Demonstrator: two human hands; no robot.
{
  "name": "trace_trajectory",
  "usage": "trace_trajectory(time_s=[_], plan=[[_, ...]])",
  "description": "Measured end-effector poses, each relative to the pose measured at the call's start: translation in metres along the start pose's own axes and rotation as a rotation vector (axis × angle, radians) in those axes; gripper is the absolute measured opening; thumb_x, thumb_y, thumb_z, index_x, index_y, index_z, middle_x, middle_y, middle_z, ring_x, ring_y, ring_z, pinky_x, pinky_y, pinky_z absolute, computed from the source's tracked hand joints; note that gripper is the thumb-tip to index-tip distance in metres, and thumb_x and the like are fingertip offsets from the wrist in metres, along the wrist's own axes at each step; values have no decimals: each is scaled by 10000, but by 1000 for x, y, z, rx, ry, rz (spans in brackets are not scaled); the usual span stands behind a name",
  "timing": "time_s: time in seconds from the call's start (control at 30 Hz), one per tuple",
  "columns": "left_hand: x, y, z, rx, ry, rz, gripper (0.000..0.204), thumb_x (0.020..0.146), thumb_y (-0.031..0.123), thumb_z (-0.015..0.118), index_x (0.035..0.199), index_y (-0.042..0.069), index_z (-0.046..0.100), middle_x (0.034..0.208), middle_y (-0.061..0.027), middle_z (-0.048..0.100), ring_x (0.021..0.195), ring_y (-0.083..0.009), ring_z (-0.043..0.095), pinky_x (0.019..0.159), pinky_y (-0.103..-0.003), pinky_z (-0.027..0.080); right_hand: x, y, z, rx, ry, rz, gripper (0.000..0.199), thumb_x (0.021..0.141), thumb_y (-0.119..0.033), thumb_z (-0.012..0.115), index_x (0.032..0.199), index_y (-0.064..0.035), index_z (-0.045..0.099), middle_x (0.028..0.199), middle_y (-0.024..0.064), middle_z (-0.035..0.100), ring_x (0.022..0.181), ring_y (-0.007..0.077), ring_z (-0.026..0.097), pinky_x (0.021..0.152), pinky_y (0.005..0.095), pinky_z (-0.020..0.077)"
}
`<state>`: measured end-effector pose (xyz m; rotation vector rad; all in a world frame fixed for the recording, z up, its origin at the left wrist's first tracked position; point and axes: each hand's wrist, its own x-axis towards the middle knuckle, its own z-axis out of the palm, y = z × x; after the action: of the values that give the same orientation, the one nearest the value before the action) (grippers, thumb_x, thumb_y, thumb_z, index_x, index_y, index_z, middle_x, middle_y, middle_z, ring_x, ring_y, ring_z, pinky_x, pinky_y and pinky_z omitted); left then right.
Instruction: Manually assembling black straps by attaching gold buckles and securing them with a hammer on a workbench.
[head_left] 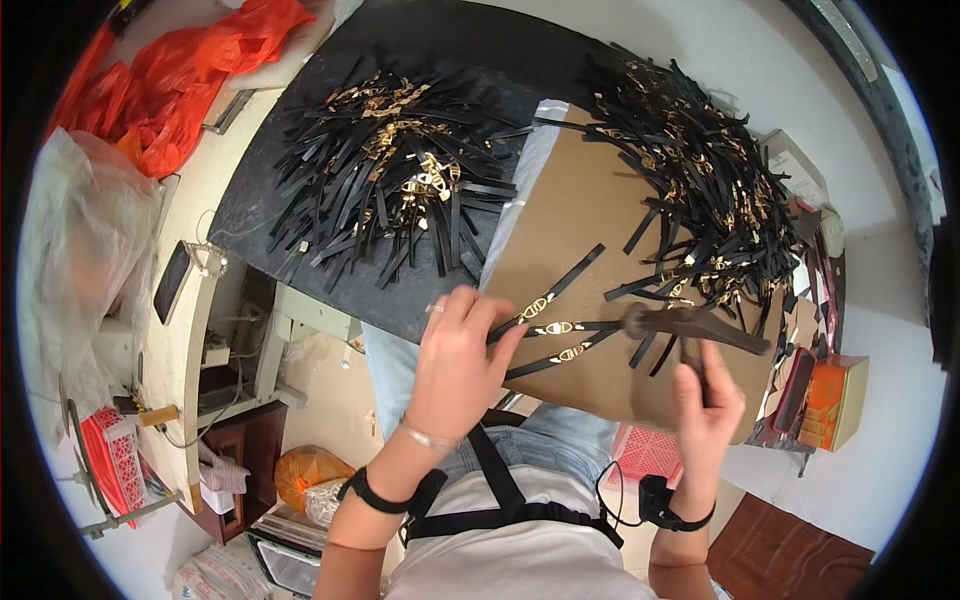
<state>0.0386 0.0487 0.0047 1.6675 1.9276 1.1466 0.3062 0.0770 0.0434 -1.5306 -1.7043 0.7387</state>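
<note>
In the head view, a gold-clasped black strap [590,326] is pinched over a brown board [600,390] by the left hand [458,345]; a hammer [700,324] is held in the grip of the right hand [710,405], near the strap's end.

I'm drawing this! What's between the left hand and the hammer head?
Black straps with gold fittings, on the brown sheet, as the head view shows.

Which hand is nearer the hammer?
Right. The right hand holds the hammer; the left hand is apart from it, to its left, at a black strap.
</note>
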Motion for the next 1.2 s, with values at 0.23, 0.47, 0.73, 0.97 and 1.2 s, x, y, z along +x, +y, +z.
trace_trajectory(time_s=[0.23,0.47,0.73,0.97,1.2], plan=[[18,-4,18,71,-170,3,279,728,81,823,944,25,655,837,-107,622,833,-296,600,799,-392,486,-17,61,-46,181,237,258,460,979,-81,657,1419,-1,547,717,-33,548,571,34,444,491,191,342],[29,-4,15,-23,-278,-170,290,729,65,830,986,28,701,791,-91,641,723,-219,620,683,-318,515,-21,103,-58,312,287,417,497,1026,-183,600,1484,-42,473,699,-5,540,542,58,464,453,209,366],[76,-10,-18,294,119,127,253,790,104,792,1014,17,713,910,-122,628,810,-266,628,717,-358,517,-15,111,-59,470,277,503,537,1047,-236,563,1525,-49,403,662,9,526,478,83,460,437,228,373],[28,11,27,128,-213,179,173,770,56,775,910,26,677,897,-120,627,821,-298,617,778,-413,500,-7,109,-64,436,237,525,496,1059,-261,534,1505,-66,438,652,11,534,459,81,459,414,221,365],[18,14,26,48,-296,-3,174,754,30,765,900,46,673,888,-82,638,851,-289,613,769,-397,500,-12,111,-65,444,213,492,525,1059,-276,539,1508,-32,419,651,14,531,461,89,464,429,230,380]])
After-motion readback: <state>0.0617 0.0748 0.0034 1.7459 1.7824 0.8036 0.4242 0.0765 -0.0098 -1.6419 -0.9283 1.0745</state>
